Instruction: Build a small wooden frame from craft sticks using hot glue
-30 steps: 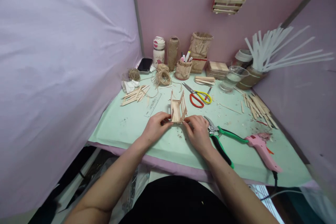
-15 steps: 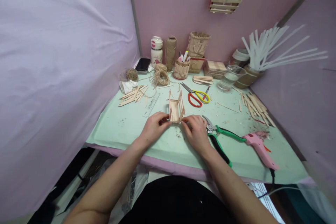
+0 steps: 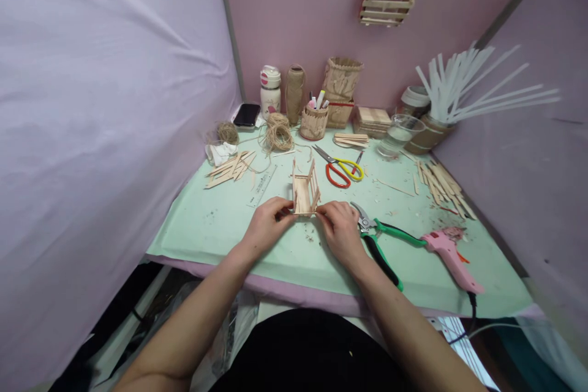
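Observation:
A small frame of wooden craft sticks (image 3: 303, 191), with a flat base and thin upright posts and rails, stands on the table in front of me. My left hand (image 3: 270, 223) pinches its near left corner between thumb and fingers. At the near right corner, my right hand (image 3: 339, 226) closes its fingertips on the same frame. A thin stick runs along the near edge between both hands; whether it is glued to the base I cannot tell. Pruning shears (image 3: 379, 239) with green and black handles lie open just right of my right hand.
A pink glue gun (image 3: 452, 257) lies at the right, its cord over the edge. Scissors (image 3: 339, 168) and a clear ruler (image 3: 263, 187) lie beyond the frame. Loose sticks (image 3: 443, 190), twine (image 3: 278, 135), a water cup (image 3: 399, 136) and a pen holder (image 3: 314, 122) stand farther back.
The whole view has shifted slightly, so things appear a little farther left. Both hands keep their hold on the stick frame, with hardly any visible movement.

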A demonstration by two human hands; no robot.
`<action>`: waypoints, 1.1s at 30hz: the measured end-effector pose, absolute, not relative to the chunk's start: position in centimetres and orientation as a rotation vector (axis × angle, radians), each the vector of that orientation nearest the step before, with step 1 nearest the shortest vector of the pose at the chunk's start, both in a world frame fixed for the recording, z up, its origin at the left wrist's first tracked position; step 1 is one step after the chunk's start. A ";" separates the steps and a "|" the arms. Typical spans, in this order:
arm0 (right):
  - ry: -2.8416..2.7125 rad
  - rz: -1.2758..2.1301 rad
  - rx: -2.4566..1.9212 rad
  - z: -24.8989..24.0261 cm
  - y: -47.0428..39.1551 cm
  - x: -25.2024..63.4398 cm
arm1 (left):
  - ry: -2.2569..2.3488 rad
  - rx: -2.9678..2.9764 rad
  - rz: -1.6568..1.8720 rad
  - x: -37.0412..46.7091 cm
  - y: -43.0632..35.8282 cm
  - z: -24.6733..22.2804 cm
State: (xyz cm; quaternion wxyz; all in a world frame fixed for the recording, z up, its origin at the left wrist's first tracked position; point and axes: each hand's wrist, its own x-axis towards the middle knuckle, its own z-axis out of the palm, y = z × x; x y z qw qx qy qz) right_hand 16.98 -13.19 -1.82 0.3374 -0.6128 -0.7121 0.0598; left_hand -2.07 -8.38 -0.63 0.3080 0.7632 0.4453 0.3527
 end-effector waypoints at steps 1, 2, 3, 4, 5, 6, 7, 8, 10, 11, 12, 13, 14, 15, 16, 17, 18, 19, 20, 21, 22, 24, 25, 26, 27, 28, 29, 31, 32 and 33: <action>-1.859 0.156 -1.598 -1.8 -13.2 17.0 | 1.176 2.020 0.933 -2.1 -8.3 -0.6; -1.863 0.155 -1.599 -1.7 -13.2 17.0 | 1.175 2.021 0.932 -2.1 -8.3 -0.7; -1.867 0.152 -1.599 -1.6 -13.3 17.0 | 1.177 2.022 0.934 -2.2 -8.4 -0.7; -1.873 0.148 -1.601 -1.5 -13.5 17.0 | 1.190 2.028 0.942 -2.3 -8.6 -0.7; -1.882 0.141 -1.602 -1.3 -13.8 17.1 | 1.216 2.042 0.963 -2.5 -9.0 -0.7; -1.894 0.129 -1.604 -1.2 -14.1 17.2 | 1.254 2.066 1.007 -2.6 -9.6 -0.7; -1.910 0.112 -1.607 -1.0 -14.6 17.2 | 1.299 2.101 1.067 -2.8 -10.4 -0.7; -1.932 0.091 -1.609 -0.7 -15.1 17.3 | 1.342 2.142 1.143 -2.9 -11.2 -0.6; -1.989 0.042 -1.601 -0.2 -16.4 17.4 | 1.351 2.235 1.267 -2.9 -13.2 -0.3; -2.020 0.018 -1.594 0.0 -17.0 17.4 | 1.319 2.286 1.275 -2.7 -14.1 -0.2; -2.052 0.000 -1.586 0.3 -17.6 17.3 | 1.277 2.345 1.230 -2.4 -14.9 0.0; -2.084 -0.013 -1.577 0.6 -18.1 17.2 | 1.242 2.398 1.159 -2.0 -15.5 0.1; -2.110 -0.024 -1.571 0.9 -18.6 17.1 | 1.210 2.444 1.066 -1.5 -15.9 0.2; -2.129 -0.034 -1.569 1.2 -19.0 17.1 | 1.184 2.481 0.966 -1.0 -16.1 0.2; -2.143 -0.043 -1.571 1.5 -19.3 17.0 | 1.163 2.508 0.870 -0.6 -16.1 0.2; -2.150 -0.052 -1.574 1.7 -19.5 16.9 | 1.145 2.529 0.779 -0.1 -16.1 0.1; -2.151 -0.062 -1.580 1.8 -19.6 16.9 | 1.132 2.546 0.705 0.2 -15.9 0.0; -2.150 -0.070 -1.586 1.9 -19.7 16.9 | 1.122 2.559 0.650 0.5 -15.8 -0.1; -2.150 -0.074 -1.591 2.0 -19.8 16.9 | 1.114 2.569 0.614 0.7 -15.7 -0.2; -2.150 -0.078 -1.594 2.0 -19.8 16.9 | 1.106 2.572 0.594 0.8 -15.7 -0.3; -2.151 -0.082 -1.597 1.9 -19.9 16.9 | 1.095 2.569 0.587 0.9 -15.7 -0.4; -2.158 -0.091 -1.596 1.8 -20.0 16.8 | 1.071 2.551 0.590 0.9 -15.8 -0.6; -2.161 -0.092 -1.594 1.8 -20.1 16.8 | 1.059 2.542 0.592 0.9 -15.9 -0.6; -2.161 -0.090 -1.590 1.8 -20.2 16.8 | 1.045 2.536 0.595 0.9 -16.0 -0.7; -2.161 -0.078 -1.582 1.8 -20.3 16.8 | 1.031 2.534 0.604 0.9 -16.1 -0.8; -2.164 -0.054 -1.569 1.9 -20.4 17.0 | 1.016 2.534 0.616 0.9 -16.2 -0.8; -2.167 -0.025 -1.556 2.0 -20.5 17.4 | 1.003 2.530 0.633 0.9 -16.2 -0.9; -2.160 -0.004 -1.569 2.2 -20.8 19.0 | 0.985 2.508 0.687 0.9 -16.2 -1.0; -2.148 -0.021 -1.612 2.2 -20.9 20.1 | 0.984 2.489 0.719 0.9 -16.1 -1.1; -2.119 -0.070 -1.694 2.0 -21.0 21.3 | 0.986 2.464 0.753 0.9 -16.1 -1.1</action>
